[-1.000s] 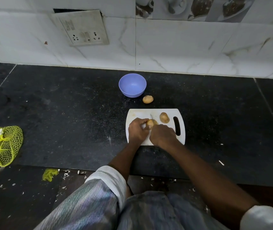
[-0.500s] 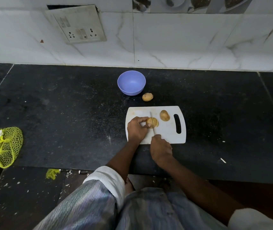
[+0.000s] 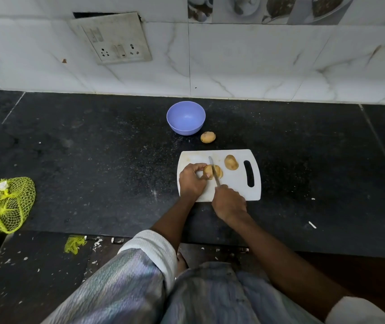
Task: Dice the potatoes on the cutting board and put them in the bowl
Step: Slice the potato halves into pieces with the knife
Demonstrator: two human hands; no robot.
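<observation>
L hand [image 3: 192, 181] gripped a potato [image 3: 213, 171] on the white cutting board [image 3: 235, 185], fingers curled round its left end, while R hand [image 3: 229, 202] was closed round the handle of a knife [image 3: 214, 170] w/ the blade lying across that potato, apparently partway into it, though the cut itself was too small to make out. A 2nd potato [image 3: 231, 162] sat on the board just right of it, near the handle slot, & a 3rd potato [image 3: 208, 137] lay on the black counter [image 3: 93, 160] between board & the purple bowl [image 3: 185, 118], which stood at the far side near the tiled wall. A yellow net bag [image 3: 5, 204] sat well apart at the counter's left near edge.
</observation>
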